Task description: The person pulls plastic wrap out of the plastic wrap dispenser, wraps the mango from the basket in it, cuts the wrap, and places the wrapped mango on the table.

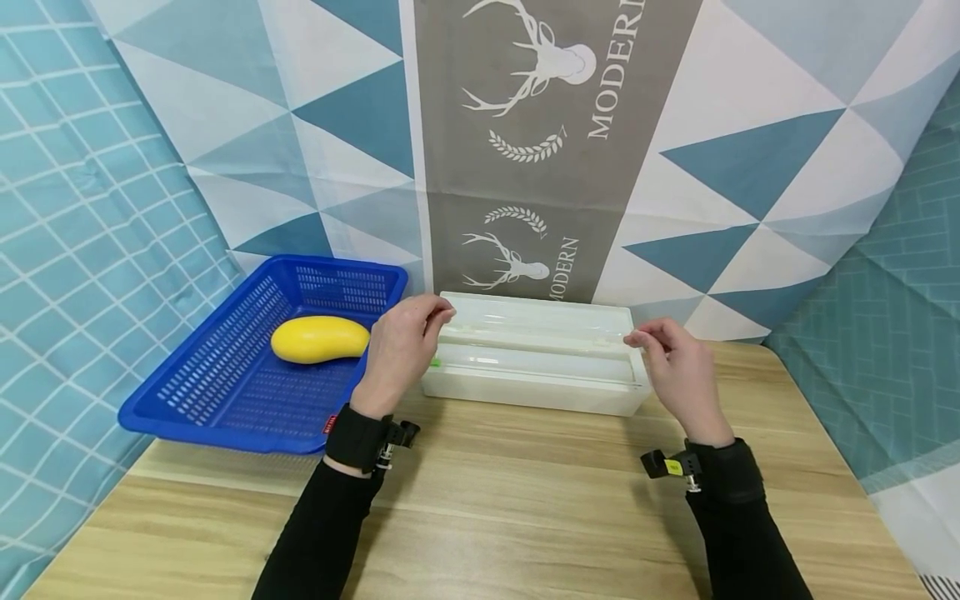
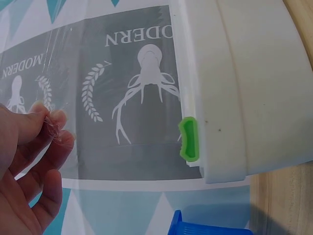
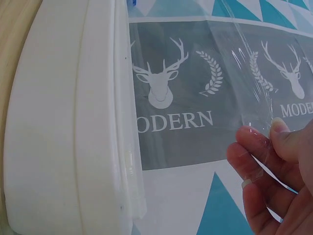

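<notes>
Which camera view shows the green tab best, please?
The left wrist view: the green tab is large and unobstructed there. The head view shows only a sliver near the left hand; the right wrist view, none.

thin clear film (image 3: pixel 247 63), creased along its edge, spans a long white box (image 1: pixel 532 395) with a green tab (image 2: pixel 191 139).

Glossy, see-through plastic film (image 3: pixel 243 61)
</notes>
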A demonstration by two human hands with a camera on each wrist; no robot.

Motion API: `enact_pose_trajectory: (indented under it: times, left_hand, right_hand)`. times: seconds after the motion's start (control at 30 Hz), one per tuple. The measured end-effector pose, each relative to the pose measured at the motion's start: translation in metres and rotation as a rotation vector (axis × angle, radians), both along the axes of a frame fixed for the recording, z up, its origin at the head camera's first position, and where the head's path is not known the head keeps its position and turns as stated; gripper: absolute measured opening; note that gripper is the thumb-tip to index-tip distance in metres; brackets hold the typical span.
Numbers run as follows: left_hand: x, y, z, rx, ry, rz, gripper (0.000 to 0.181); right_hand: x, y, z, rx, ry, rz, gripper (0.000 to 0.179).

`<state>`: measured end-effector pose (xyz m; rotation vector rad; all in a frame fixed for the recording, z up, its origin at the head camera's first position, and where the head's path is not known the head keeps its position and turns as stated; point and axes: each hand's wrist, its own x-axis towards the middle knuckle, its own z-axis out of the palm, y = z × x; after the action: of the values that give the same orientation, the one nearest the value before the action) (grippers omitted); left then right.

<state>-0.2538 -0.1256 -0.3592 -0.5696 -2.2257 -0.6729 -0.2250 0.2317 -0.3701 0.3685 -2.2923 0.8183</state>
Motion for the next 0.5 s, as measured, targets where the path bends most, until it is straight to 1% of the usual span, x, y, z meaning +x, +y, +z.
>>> enact_pose_trajectory:
  times: [0.2,0.5]
  left_hand:
    - [0.002,0.000,0.003,-0.002,0.014,0.000,0.017]
    - [0.007,0.000,0.011,-0.005,0.030,0.017,0.017]
  right_hand:
    - [0.002,0.001,0.003,0.011,0.028,-0.003,0.015]
    - [0.006,-0.001,0.008,0.008,0.042,0.005,0.017]
